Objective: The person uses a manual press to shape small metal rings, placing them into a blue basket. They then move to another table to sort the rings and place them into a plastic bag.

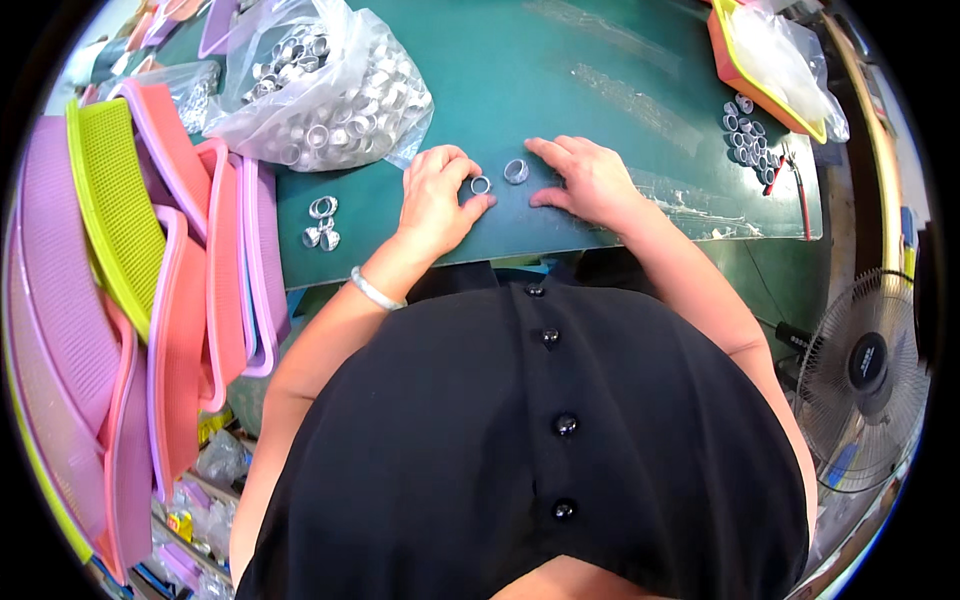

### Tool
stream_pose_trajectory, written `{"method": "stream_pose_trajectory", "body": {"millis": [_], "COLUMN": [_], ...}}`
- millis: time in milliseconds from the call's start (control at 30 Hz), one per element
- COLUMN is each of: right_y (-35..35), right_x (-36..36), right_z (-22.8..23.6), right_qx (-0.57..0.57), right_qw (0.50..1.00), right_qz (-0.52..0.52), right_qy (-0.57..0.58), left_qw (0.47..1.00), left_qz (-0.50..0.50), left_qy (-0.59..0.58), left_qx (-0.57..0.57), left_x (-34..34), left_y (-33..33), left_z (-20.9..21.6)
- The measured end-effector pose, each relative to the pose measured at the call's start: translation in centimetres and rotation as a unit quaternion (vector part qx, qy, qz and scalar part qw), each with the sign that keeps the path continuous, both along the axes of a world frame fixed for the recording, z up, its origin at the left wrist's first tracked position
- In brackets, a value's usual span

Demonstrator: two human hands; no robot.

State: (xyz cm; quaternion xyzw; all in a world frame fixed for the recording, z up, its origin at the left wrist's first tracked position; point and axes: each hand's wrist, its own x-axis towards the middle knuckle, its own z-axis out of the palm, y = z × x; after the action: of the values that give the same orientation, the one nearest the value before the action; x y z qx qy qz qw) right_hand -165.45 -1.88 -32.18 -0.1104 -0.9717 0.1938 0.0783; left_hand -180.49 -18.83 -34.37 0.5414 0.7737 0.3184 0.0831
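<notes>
In the head view, the left hand (pixel 433 200) has its thumb and forefinger fingers closed on a metal ring (pixel 481 186), pinched near the front edge of the green worktop (pixel 500 85). A loose ring (pixel 516 172) sits on the surface at about 2 o'clock from it, just beside it and untouched. The right hand (pixel 593 185) lies at 3 o'clock from that loose ring, its fingers spread open and holding nothing. A light pinch on the rim would probably serve best, since a small, smooth band could slip or roll if squeezed off-centre. Keeping both wrists low would likely steady the fingers, and the right thumb and forefinger would do well to meet the loose ring squarely. Care seems wise towards 9 o'clock, where a small ring group (pixel 323 222) and a bulging plastic bag (pixel 375 125) could be knocked by the left forearm.
</notes>
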Motion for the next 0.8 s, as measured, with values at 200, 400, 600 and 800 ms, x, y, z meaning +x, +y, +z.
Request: {"method": "stream_pose_trajectory", "body": {"millis": [200, 400, 600, 800], "right_y": [-1.0, -2.2, -3.7, -5.2], "right_x": [-0.3, -0.3, 0.3, 0.5], "right_z": [0.2, -0.8, -0.9, 1.7], "right_qx": [-0.010, 0.006, -0.141, -0.109], "right_qw": [1.000, 0.999, 0.977, 0.971], "right_qz": [-0.005, 0.013, 0.008, 0.039], "right_qy": [-0.006, 0.040, 0.159, 0.209], "left_qw": [1.000, 0.999, 0.955, 0.725], "left_qz": [-0.007, -0.006, 0.018, -0.051], "left_qy": [0.014, 0.011, -0.279, -0.686], "left_qx": [0.018, 0.037, 0.097, 0.023], "left_x": [-0.2, 0.2, 1.2, 1.3], "left_y": [-0.9, -2.4, -3.1, -2.4], "left_z": [0.0, -0.2, 0.5, 2.6]}}
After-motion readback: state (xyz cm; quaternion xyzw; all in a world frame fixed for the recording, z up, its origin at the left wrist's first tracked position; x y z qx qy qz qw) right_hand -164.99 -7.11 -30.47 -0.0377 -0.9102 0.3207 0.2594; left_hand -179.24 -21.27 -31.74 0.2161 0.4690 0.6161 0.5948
